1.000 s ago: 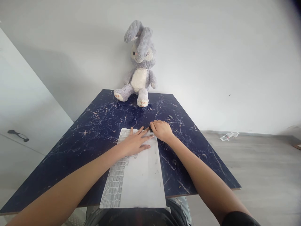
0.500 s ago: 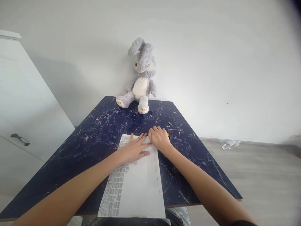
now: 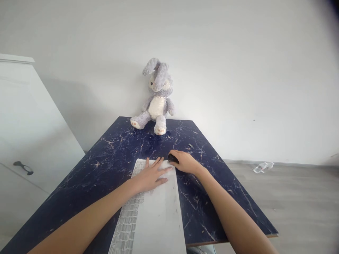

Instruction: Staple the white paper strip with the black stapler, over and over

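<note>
Two bare hands we see over the blue marbled table (image 3: 212, 201). Our left hand (image 3: 149, 176) lies flat on the paper (image 3: 159, 218), near its far edge; the fingers are spread wide and have hold of nothing. Our right hand (image 3: 186, 161) is curled around a small black tool (image 3: 173, 158), with the fingers closed on it. This tool is at the far right corner of the paper; whether it grips the sheet, we cannot tell. Farther away, a plush rabbit (image 3: 156, 106) sits on the table's far end.
</note>
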`<action>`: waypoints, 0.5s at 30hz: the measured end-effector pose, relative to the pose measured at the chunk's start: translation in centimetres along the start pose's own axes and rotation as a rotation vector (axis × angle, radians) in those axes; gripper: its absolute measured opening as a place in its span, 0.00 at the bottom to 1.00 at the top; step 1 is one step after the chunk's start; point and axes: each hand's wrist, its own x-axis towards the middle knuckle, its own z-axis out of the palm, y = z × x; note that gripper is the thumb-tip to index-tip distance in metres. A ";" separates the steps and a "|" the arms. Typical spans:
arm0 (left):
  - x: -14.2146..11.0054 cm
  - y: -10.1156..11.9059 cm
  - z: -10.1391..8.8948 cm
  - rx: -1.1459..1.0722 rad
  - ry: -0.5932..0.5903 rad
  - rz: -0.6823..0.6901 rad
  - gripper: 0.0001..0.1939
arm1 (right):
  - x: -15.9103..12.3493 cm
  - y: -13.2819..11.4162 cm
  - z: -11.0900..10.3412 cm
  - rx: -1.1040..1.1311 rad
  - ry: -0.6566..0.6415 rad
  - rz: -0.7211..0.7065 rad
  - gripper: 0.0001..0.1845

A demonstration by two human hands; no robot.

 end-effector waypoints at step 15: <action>0.1 -0.5 -0.3 0.080 0.043 -0.165 0.37 | -1.0 5.1 -1.2 -0.042 0.016 0.348 0.15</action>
